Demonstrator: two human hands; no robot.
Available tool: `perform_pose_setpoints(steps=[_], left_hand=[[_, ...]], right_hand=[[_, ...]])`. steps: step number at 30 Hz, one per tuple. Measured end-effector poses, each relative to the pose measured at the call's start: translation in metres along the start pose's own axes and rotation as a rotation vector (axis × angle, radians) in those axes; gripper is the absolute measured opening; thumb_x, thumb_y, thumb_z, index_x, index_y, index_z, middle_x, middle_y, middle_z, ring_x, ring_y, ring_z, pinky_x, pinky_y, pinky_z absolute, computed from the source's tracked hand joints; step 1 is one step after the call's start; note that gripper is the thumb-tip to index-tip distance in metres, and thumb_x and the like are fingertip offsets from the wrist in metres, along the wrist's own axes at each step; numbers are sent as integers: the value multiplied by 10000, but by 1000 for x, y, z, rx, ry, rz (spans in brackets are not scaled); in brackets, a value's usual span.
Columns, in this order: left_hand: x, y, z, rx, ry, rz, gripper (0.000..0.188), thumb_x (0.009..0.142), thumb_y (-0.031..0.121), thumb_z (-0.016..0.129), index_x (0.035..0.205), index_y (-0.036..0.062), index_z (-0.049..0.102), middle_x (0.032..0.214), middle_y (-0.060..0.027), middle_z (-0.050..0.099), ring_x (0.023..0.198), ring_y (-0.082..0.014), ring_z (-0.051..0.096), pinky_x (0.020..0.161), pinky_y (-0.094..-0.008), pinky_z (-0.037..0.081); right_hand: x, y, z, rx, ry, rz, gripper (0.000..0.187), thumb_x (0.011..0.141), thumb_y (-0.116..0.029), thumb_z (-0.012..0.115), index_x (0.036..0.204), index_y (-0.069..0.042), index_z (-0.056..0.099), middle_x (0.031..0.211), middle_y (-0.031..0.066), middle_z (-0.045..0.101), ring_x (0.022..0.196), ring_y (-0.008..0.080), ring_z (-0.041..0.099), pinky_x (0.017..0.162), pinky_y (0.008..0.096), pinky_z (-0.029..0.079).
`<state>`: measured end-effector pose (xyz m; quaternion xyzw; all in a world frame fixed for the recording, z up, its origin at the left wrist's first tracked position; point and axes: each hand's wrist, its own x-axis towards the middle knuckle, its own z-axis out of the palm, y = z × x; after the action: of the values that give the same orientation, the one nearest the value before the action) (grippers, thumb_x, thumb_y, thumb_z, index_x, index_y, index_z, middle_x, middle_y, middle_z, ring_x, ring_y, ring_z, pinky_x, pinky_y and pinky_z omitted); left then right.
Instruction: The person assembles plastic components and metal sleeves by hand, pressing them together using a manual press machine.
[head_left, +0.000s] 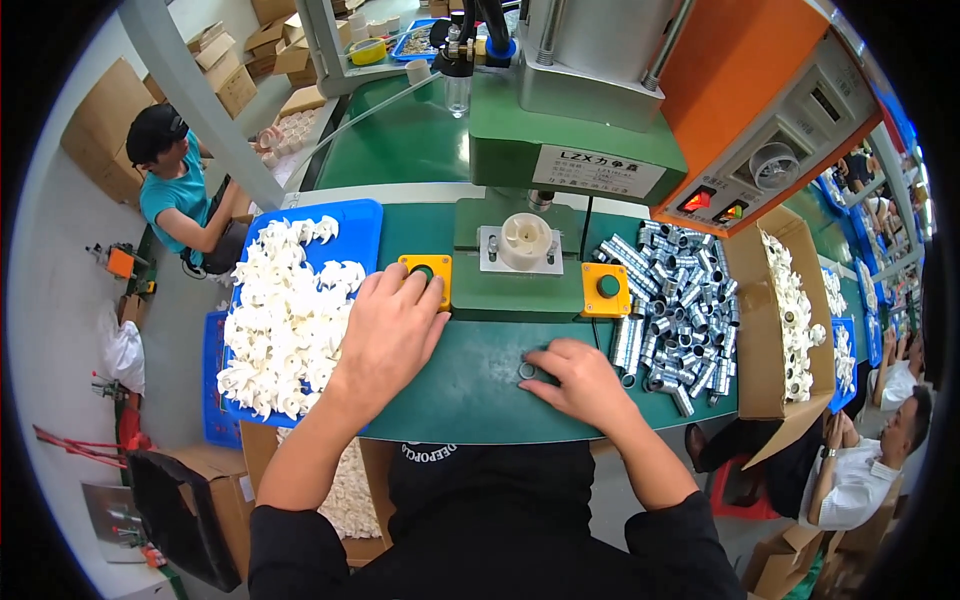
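My left hand (pixel 390 330) lies flat on the green bench, its fingertips at the left yellow push-button box (pixel 428 272). My right hand (pixel 580 380) rests on the bench with its fingers closed around a small metal sleeve (pixel 527 371). Ahead, a white plastic impeller (pixel 526 238) sits on the press fixture (pixel 520 250) under the green press (pixel 570 140). A second yellow push-button box (pixel 607 289) stands right of the fixture. A pile of metal sleeves (pixel 672 310) lies just right of my right hand.
A blue tray (pixel 362 228) heaped with white impellers (pixel 285 320) sits at the left. A cardboard box (pixel 760 330) of white parts stands at the right. A person in a teal shirt (pixel 180 195) sits far left; another person (pixel 880 460) sits lower right.
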<state>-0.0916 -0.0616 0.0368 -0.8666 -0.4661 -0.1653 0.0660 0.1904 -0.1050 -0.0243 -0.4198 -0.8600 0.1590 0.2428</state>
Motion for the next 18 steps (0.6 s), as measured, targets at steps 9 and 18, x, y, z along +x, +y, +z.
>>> perform_pose_setpoints(steps=[9, 18], left_hand=[[-4, -8, 1, -106, -7, -6, 314, 843, 185, 783, 1094, 19, 694, 1057, -103, 690, 1015, -291, 624, 895, -408, 517], [28, -127, 9, -194, -27, -215, 293, 862, 113, 718, 1149, 78, 760, 1042, -136, 740, 1039, -354, 672, 928, -434, 539]], right_hand=[[-1, 36, -30, -258, 475, 334, 420, 834, -240, 849, 1117, 37, 711, 1194, 232, 593, 1074, 386, 609, 937, 449, 509], [0, 36, -38, -346, 425, 288, 375, 841, -214, 837, 1111, 24, 733, 1130, 200, 620, 1034, 362, 620, 905, 444, 515]])
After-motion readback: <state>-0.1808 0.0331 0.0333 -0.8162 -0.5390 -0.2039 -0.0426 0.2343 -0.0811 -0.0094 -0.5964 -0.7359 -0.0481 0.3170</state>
